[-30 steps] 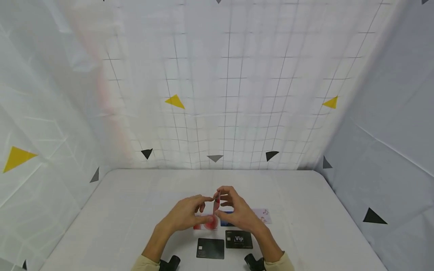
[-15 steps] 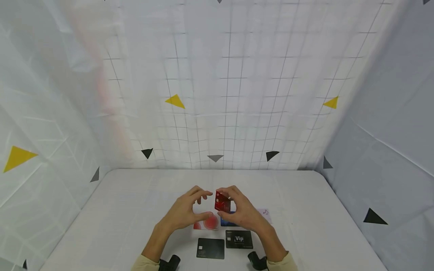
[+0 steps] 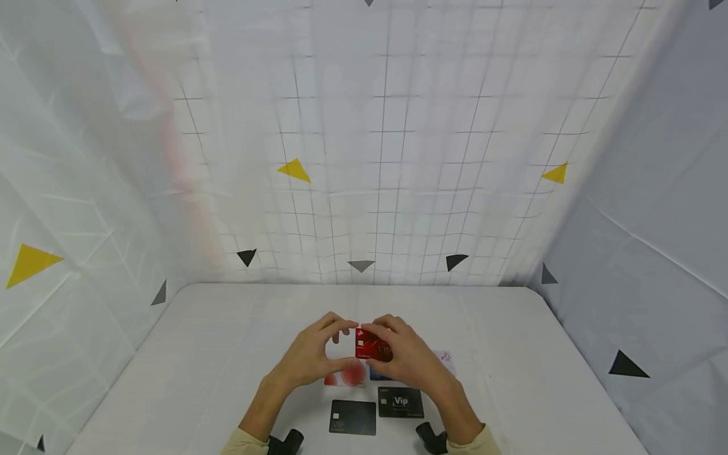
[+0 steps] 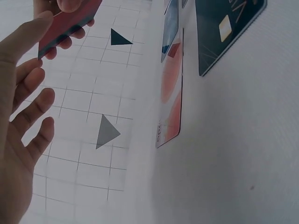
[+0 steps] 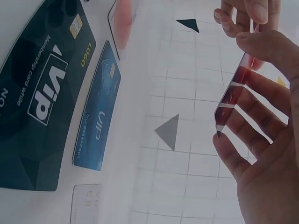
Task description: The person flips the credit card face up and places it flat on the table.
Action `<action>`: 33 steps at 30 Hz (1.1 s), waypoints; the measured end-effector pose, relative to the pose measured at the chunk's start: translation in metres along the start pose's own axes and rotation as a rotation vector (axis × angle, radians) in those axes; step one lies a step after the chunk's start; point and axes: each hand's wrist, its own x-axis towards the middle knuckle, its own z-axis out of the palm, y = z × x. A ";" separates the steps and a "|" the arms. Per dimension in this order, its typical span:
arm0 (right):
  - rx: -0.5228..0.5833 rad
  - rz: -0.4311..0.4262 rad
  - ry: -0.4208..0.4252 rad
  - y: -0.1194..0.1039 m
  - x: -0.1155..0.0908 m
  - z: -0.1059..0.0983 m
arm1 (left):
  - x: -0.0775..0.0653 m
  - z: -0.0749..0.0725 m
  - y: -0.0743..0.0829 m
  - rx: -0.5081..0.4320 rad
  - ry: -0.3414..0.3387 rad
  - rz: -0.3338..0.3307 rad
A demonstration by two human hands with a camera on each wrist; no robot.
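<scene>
A red VIP card [image 3: 366, 344] is held up above the table, its printed face toward the head camera. My right hand [image 3: 411, 355] grips it from the right side, thumb below and fingers above. At the card's left end, my left hand [image 3: 311, 351] has its thumb at the lower corner and index fingertip at the upper one. The other left fingers [image 4: 35, 112] fan loosely away in the left wrist view. In the right wrist view the card's striped back [image 5: 229, 98] shows, with the right fingers along it.
On the white table [image 3: 227, 379] lie a dark green VIP card [image 3: 352, 417], a black Vip card [image 3: 400, 402], a white card with red circles [image 3: 349, 374], a blue card [image 5: 98, 112] and a pale flowered card [image 3: 445, 361]. White sheets with marker triangles surround the table.
The red card has turned from edge-on to face the head camera. My left hand let it go half a second ago and now touches its left end again.
</scene>
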 end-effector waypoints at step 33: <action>-0.042 0.112 -0.019 0.028 -0.002 0.001 | -0.001 0.009 -0.020 0.136 -0.036 -0.027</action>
